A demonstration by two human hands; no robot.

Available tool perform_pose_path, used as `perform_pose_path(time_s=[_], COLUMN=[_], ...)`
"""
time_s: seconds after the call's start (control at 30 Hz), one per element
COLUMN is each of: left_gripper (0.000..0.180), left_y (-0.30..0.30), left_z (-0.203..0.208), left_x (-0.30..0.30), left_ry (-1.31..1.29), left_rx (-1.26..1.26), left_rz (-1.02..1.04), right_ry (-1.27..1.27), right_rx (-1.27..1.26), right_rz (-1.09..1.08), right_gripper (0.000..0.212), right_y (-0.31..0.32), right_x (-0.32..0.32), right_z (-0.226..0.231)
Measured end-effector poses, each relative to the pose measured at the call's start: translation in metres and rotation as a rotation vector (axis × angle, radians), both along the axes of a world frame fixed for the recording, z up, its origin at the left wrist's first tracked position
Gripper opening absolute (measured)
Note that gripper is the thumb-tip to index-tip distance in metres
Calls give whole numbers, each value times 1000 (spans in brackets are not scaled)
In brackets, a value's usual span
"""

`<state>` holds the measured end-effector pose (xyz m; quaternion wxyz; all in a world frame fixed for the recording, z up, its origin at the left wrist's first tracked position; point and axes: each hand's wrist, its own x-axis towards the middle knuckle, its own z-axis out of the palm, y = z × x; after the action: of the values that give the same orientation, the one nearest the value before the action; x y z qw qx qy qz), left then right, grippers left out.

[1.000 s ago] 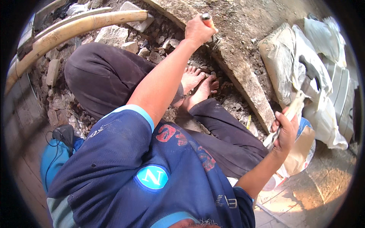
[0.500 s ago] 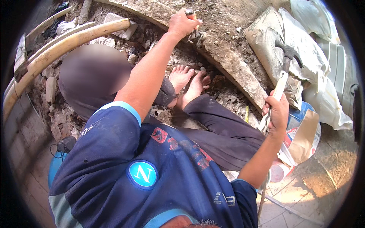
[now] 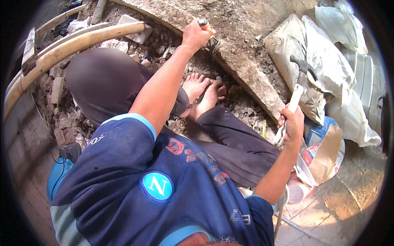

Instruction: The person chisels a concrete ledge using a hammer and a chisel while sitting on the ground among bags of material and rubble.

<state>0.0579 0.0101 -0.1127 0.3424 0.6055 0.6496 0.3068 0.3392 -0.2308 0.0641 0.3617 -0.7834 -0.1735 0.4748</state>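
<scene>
My left hand is closed around the handle of a chisel, whose metal-capped top shows above my fist. The chisel's lower end meets a break in the edge of a dirty concrete slab; its tip cannot be made out. On the right, my right hand grips a claw hammer by its pale, wrapped-looking handle. The dark hammer head points away from me, raised near the sacks and apart from the chisel. My bare feet rest on rubble just below the slab.
Dusty sacks and white plastic bags lie at the far right. A torn paper bag stands beside my right forearm. Curved bamboo poles cross the upper left, over broken stones. A blue object sits behind my left shoulder.
The hammer in my right hand has shifted left and slightly nearer to me. My left hand keeps the chisel at the slab's edge.
</scene>
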Motion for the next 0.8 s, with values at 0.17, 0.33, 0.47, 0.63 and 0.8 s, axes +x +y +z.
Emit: perform_pose_path(time_s=[0.17,0.33,0.47,0.63,0.8], left_gripper=[34,46,40,18,18], left_y=[-2,-3,4,82,83], left_z=[37,32,72,162,244], left_x=[-3,-2,10,38,21], left_ry=[-38,-139,-656,-1208,-1176], left_rx=[-11,-46,80,117,139], left_rz=[6,101,281,-205,-414], right_ry=[-21,-31,0,-40,-2], right_rx=[-16,-48,14,94,142], right_rz=[37,20,-47,-35,-27], right_gripper=[21,22,23,21,20], right_y=[2,-2,-9,8,2], right_x=[-3,0,9,1,1], right_z=[0,-3,-5,13,11])
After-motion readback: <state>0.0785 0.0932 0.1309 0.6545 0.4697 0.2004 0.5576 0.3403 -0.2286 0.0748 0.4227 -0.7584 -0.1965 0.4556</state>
